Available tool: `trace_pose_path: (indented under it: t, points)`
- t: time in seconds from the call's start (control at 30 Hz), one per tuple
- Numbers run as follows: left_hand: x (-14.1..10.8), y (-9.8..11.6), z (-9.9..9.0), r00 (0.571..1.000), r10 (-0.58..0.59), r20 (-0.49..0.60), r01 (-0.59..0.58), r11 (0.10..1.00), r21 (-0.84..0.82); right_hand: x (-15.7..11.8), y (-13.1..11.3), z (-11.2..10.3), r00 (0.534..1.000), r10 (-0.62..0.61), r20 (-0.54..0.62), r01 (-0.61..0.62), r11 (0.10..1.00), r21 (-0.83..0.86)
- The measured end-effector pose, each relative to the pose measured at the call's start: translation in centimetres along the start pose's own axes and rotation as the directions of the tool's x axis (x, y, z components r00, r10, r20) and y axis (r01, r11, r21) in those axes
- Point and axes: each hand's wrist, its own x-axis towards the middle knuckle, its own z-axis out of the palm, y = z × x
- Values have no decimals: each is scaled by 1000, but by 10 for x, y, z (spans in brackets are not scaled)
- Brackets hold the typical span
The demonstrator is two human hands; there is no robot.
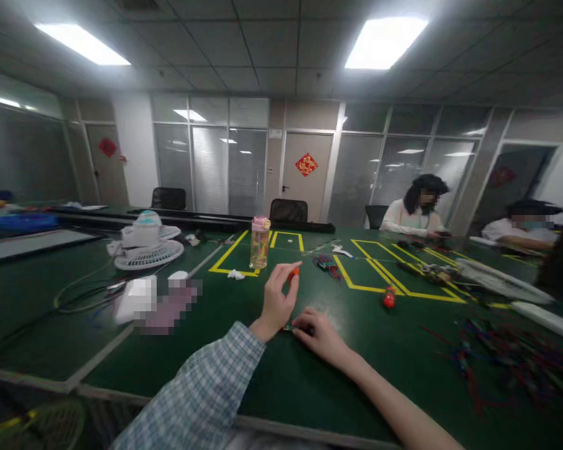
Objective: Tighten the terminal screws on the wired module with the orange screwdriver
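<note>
My left hand (278, 301), in a checked sleeve, is raised just over the table with its fingers pinched around a small orange object (294, 273). Most of that object is hidden by the fingers, so its kind is unclear. Lower and to the right, my right hand (319, 332) rests on the green table (281, 381). Its thumb and fingertips close at the edge of a small green circuit board (288, 327), which lies partly behind my left wrist. The two hands are close together, and the board is under the left one.
Ahead stand a pink-lidded bottle (260, 244) and crumpled tissue (236, 274). A white fan (149, 240) is at left. A red object (389, 297), wire bundles (511, 356) and yellow tape outlines (356, 286) are at right. Two people (415, 209) sit at the far right.
</note>
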Motion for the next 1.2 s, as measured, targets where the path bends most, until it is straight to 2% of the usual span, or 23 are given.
trace_pose_path:
  t: [0.17,0.33,0.43,0.7,0.93,1.2]
  points:
    - [0,0,1,999,-8,-44,10,999,51,1,-2,-1,1000,-9,8,9,1000,-3]
    - [1,-1,0,999,-30,21,30,999,-17,1,-5,-3,1000,15,7,-15,1000,-9]
    - [1,-2,0,999,-32,17,32,999,-36,1,-8,-6,1000,19,14,-19,1000,-6]
    - [1,0,1,998,-17,-53,22,995,99,0,-9,-7,1000,20,10,-20,1000,-11]
    - [1,1,-1,1000,-27,7,27,1000,-11,0,-8,-6,1000,21,15,-21,1000,-6]
    - [1,-1,0,998,-15,-61,19,998,66,0,-8,-5,1000,24,8,-24,1000,3]
